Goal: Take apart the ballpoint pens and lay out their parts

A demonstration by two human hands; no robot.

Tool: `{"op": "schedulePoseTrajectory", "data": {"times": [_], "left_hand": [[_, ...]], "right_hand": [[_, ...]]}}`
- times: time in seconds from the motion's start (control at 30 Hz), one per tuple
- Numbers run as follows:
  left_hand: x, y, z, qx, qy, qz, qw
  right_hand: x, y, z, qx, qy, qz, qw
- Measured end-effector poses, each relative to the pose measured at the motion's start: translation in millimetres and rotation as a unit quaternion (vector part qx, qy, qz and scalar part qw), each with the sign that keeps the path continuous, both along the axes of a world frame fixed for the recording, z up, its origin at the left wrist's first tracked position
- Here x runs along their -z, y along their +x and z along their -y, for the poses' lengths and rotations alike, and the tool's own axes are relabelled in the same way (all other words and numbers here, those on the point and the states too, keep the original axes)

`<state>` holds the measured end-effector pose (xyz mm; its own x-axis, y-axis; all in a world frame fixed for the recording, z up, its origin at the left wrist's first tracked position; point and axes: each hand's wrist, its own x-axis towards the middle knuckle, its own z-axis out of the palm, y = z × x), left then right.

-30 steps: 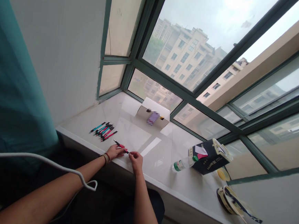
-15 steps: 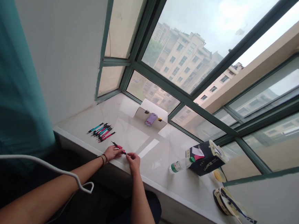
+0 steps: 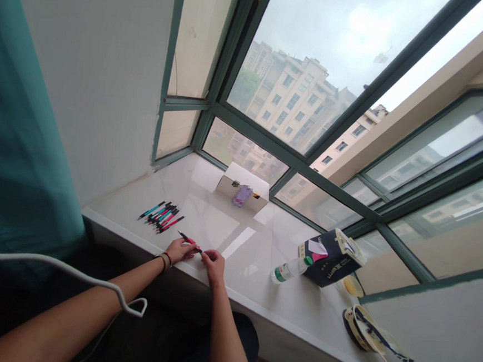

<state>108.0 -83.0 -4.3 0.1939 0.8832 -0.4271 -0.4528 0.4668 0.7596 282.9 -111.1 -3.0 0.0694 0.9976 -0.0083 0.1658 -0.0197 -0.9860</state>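
A red and black pen (image 3: pixel 186 237) is held between my two hands above the front of the white windowsill (image 3: pixel 250 282). My left hand (image 3: pixel 180 250), with bands on the wrist, is closed around the pen's body. With thumb and fingertips pinched together, my right hand (image 3: pixel 214 264) grips the pen's lower right end. Whether a small separate part sits in those fingertips is too small to tell. To the left lies a loose row of several blue, red and black pens (image 3: pixel 163 215), apart from my hands.
A white open box (image 3: pixel 228 186) with a blurred purple item (image 3: pixel 242 195) stands against the window. Rightward are a clear bottle with green cap (image 3: pixel 287 271), a dark blue box (image 3: pixel 329 260) and a round container (image 3: pixel 359 327). A white cable (image 3: pixel 71 267) crosses in front.
The hands keep hold of the pen with almost no movement. The view has shifted slightly, and the pens on the sill lie as before.
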Motion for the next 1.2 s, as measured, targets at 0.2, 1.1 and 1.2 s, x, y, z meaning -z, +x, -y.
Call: {"op": "schedulePoseTrajectory", "data": {"times": [0.2, 1.1, 1.2], "left_hand": [[-0.6, 0.9, -0.6, 0.006, -0.003, -0.012, 1.000], [-5.2, 0.2, 1.5, 0.023, 0.021, -0.013, 0.999], [-5.7, 0.7, 2.7, 0.021, 0.032, -0.010, 0.999]], "right_hand": [[-3.6, -4.2, 0.3, 0.013, -0.010, -0.009, 1.000], [-4.0, -4.8, 0.2, 0.002, -0.040, -0.046, 0.998], [-3.7, -4.2, -0.4, 0.002, -0.033, -0.052, 0.998]]}}
